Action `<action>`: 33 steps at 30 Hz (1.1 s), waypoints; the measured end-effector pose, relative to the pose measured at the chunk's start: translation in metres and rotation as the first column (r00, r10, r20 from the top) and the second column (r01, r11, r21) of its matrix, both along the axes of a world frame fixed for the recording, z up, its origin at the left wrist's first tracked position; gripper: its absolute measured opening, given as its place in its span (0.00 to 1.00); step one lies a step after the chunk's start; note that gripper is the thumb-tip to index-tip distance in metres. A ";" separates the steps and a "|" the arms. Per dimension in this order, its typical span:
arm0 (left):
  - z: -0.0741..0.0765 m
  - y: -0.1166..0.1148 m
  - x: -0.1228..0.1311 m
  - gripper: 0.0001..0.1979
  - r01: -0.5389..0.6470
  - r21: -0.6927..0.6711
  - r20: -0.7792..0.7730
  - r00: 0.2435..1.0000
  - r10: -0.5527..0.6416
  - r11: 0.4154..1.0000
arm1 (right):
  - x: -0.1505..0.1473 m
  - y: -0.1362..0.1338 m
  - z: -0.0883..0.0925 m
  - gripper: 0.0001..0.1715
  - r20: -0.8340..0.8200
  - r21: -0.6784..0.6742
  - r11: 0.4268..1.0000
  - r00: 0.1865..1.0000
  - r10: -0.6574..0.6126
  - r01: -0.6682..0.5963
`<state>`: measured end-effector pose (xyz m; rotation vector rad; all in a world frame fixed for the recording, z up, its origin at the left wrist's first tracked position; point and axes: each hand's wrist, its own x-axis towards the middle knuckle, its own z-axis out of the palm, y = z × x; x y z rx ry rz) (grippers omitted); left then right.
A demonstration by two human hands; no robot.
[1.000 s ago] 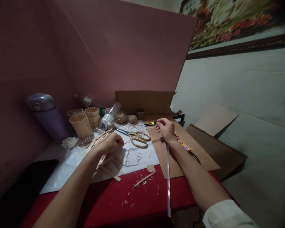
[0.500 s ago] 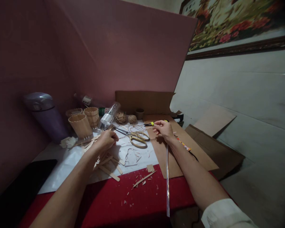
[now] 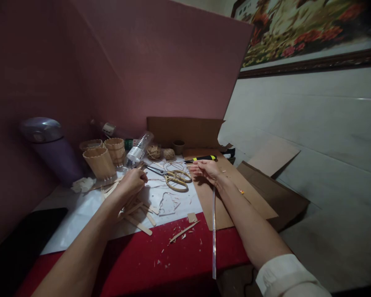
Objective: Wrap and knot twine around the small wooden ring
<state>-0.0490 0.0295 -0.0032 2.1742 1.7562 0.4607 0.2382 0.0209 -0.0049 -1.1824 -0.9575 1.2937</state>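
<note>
Gold-handled scissors point(image 3: 166, 174) lie on white paper point(image 3: 185, 204), used as landmark. Left hand point(image 3: 132, 181) is left of scissors, over wooden sticks point(image 3: 138, 225), fingers curled in; can't tell if anything is pinched. Right hand point(image 3: 207, 170) is right of scissors over cardboard sheet point(image 3: 222, 216), fingers loosely extended, nothing visible in grip. Wooden sticks: piled left and nearer than scissors. Yellow-black knife point(image 3: 207, 158): beyond and right of scissors, near right hand. Twine balls point(image 3: 154, 152): behind scissors. Clear strip point(image 3: 214, 243): right and nearer. Wooden cups point(image 3: 99, 163): far left.
</note>
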 end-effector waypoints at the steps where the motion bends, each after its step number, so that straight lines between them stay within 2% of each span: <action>1: 0.000 0.000 0.000 0.12 0.001 0.004 -0.001 1.000 -0.001 1.000 | 0.000 0.000 -0.001 0.06 0.030 0.010 1.000 1.000 0.001 -0.001; 4: -0.001 0.001 0.000 0.11 0.000 0.006 -0.001 1.000 0.000 1.000 | -0.001 0.003 -0.005 0.07 0.218 0.093 0.994 0.973 -0.075 0.056; 7: -0.001 0.001 -0.001 0.10 -0.002 0.020 0.019 1.000 0.002 1.000 | 0.000 0.006 -0.010 0.08 0.374 0.192 0.974 0.908 -0.189 0.124; 8: -0.001 0.001 -0.001 0.09 -0.003 0.031 0.037 0.999 0.002 1.000 | 0.000 0.007 -0.012 0.07 0.449 0.235 0.964 0.866 -0.221 0.124; 10: 0.000 0.000 0.000 0.08 -0.012 0.034 0.107 0.994 0.008 0.999 | 0.000 0.007 -0.014 0.07 0.638 0.360 0.930 0.708 -0.302 0.072; 12: 0.000 -0.001 0.002 0.05 -0.030 -0.034 0.249 0.968 0.038 0.999 | -0.002 0.004 -0.013 0.07 0.752 0.468 0.883 0.538 -0.382 -0.026; 13: 0.001 -0.002 0.003 0.03 -0.030 -0.095 0.344 0.937 0.061 0.995 | -0.005 0.002 -0.012 0.08 0.764 0.502 0.862 0.501 -0.406 -0.067; 15: 0.002 -0.005 0.007 0.02 0.005 -0.234 0.539 0.833 0.125 0.972 | -0.013 -0.004 -0.009 0.09 0.757 0.542 0.830 0.504 -0.414 -0.132; 17: 0.005 -0.010 0.012 0.07 0.066 -0.335 0.679 0.708 0.193 0.940 | -0.024 -0.012 -0.004 0.11 0.740 0.565 0.799 0.557 -0.378 -0.208; 20: 0.008 -0.019 0.022 0.09 0.162 -0.368 0.793 0.569 0.218 0.916 | -0.044 -0.026 -0.001 0.11 0.739 0.563 0.735 0.628 -0.243 -0.378; 22: 0.010 -0.024 0.028 0.10 0.213 -0.341 0.836 0.514 0.192 0.916 | -0.055 -0.034 -0.001 0.09 0.723 0.617 0.664 0.637 -0.266 -0.423; 25: 0.011 -0.030 0.035 0.09 0.249 -0.293 0.855 0.501 0.136 0.923 | -0.066 -0.042 -0.004 0.04 0.679 0.688 0.592 0.660 -0.321 -0.420; 28: 0.013 -0.034 0.039 0.10 0.278 -0.243 0.858 0.509 0.072 0.929 | -0.069 -0.044 -0.007 0.05 0.648 0.711 0.564 0.704 -0.291 -0.420; 33: 0.013 -0.036 0.043 0.12 0.325 -0.175 0.837 0.546 -0.033 0.930 | -0.071 -0.042 -0.008 0.10 0.700 0.621 0.653 0.682 -0.213 -0.433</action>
